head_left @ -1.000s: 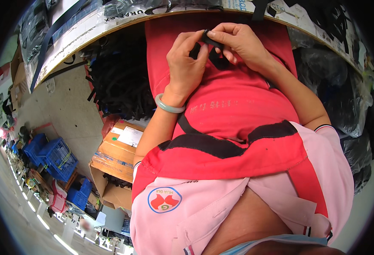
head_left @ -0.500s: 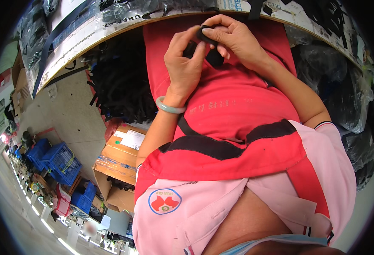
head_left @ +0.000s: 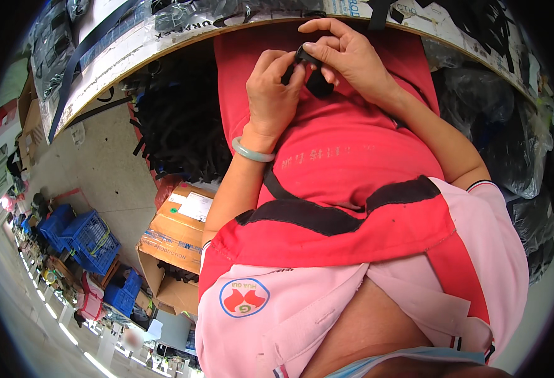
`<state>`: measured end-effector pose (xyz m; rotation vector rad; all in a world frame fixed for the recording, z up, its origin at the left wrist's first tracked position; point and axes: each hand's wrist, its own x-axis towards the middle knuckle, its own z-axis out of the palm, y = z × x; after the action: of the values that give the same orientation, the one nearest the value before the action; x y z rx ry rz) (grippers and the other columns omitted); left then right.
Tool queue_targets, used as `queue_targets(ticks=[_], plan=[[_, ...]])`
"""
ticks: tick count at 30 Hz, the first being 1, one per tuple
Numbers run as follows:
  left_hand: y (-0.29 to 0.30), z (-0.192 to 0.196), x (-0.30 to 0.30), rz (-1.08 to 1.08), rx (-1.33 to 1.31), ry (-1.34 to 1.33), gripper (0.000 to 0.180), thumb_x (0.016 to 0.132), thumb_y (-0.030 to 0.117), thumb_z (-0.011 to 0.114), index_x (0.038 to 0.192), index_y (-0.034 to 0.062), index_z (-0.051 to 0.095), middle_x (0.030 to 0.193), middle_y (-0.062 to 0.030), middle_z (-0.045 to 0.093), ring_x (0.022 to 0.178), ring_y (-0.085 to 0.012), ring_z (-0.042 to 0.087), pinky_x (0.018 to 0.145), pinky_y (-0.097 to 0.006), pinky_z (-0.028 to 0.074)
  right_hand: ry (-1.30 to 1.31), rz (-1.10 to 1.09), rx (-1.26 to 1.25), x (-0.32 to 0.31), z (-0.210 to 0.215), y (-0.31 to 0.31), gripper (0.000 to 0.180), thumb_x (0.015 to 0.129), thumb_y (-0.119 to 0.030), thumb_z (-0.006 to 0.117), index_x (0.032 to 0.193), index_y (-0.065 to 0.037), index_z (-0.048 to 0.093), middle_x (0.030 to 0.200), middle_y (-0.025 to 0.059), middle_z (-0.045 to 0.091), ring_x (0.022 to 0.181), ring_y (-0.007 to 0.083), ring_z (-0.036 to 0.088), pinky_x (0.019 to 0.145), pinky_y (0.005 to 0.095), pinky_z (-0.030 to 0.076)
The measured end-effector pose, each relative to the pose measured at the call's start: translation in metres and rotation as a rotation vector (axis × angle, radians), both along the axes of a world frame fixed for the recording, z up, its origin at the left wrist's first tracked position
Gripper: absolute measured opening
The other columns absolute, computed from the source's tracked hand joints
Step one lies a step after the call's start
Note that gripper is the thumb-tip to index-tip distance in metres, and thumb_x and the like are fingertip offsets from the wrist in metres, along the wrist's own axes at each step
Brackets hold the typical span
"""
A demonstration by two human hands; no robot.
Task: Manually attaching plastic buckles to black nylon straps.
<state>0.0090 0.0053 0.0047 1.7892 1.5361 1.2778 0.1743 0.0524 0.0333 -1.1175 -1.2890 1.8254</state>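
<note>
Over my lap, in front of the red apron (head_left: 346, 157), both hands meet at a small black piece (head_left: 306, 57) that looks like a plastic buckle. My left hand (head_left: 269, 91), with a pale green bangle at the wrist, pinches it between thumb and fingers. On its other side, my right hand (head_left: 356, 63) presses with the thumb, its forefinger stretched out above. A length of black webbing strap (head_left: 319, 85) hangs below the fingers and rests against the apron. How strap and piece join is too small to tell.
Ahead lies the curved table edge (head_left: 182, 39), with bagged black parts and loose straps on top. A heap of black straps (head_left: 176, 126) sits below left, beside an open cardboard box (head_left: 173, 233). Plastic-wrapped black goods (head_left: 503, 132) stand right. Blue crates (head_left: 91, 239) are farther left.
My left hand has dropped slightly, its fingers curling closer in. My right forefinger has lifted and straightened away from the small black piece, which now shows more plainly.
</note>
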Motion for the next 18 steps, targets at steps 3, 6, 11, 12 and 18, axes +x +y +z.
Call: queue_targets(ticks=[3,6,11,12,18], plan=[[-0.001,0.000,-0.002,-0.001,-0.050,-0.121,0.016,0.078,0.000,0.073,0.093,0.0004,0.070,0.085,-0.0083,0.066,0.071,-0.0176,0.063,0.063,-0.027,0.049,-0.039,0.008,0.015,-0.001,-0.003,0.001,0.032,0.094,-0.017,0.062,0.121,-0.002,0.053,0.073,0.0000,0.060,0.055,0.0039,0.055,0.048,0.0177,0.044],[-0.002,0.001,-0.003,-0.011,-0.002,-0.071,0.017,0.078,0.000,0.073,0.095,0.0002,0.070,0.084,-0.0080,0.066,0.070,-0.0179,0.063,0.063,-0.027,0.050,-0.024,0.015,0.027,0.000,-0.010,0.003,0.032,0.094,-0.019,0.062,0.120,-0.002,0.055,0.077,0.0012,0.062,0.059,0.0053,0.058,0.051,0.0186,0.047],[-0.004,-0.009,-0.010,-0.129,0.064,-0.055,0.022,0.082,0.001,0.070,0.104,0.0032,0.069,0.081,-0.0068,0.063,0.064,-0.0155,0.061,0.056,-0.024,0.048,0.041,0.055,-0.134,0.001,-0.001,0.003,0.031,0.094,-0.024,0.062,0.115,-0.002,0.059,0.086,0.0044,0.065,0.067,0.0084,0.062,0.061,0.0220,0.054],[-0.005,-0.007,-0.009,-0.131,0.062,-0.055,0.022,0.082,0.001,0.070,0.104,0.0032,0.069,0.081,-0.0068,0.063,0.064,-0.0155,0.061,0.056,-0.024,0.048,0.053,0.089,-0.152,0.004,-0.002,0.004,0.031,0.093,-0.025,0.063,0.113,-0.001,0.061,0.089,0.0054,0.065,0.069,0.0093,0.063,0.064,0.0231,0.055],[0.000,0.009,-0.011,-0.077,-0.779,-1.228,0.027,0.092,0.012,0.064,0.114,-0.0032,0.063,0.074,-0.0035,0.060,0.054,-0.0082,0.053,0.041,-0.019,0.036,-0.006,0.052,-0.137,0.007,-0.013,0.002,0.027,0.090,-0.020,0.068,0.108,-0.001,0.064,0.087,0.0049,0.065,0.069,0.0091,0.061,0.063,0.0225,0.053]])
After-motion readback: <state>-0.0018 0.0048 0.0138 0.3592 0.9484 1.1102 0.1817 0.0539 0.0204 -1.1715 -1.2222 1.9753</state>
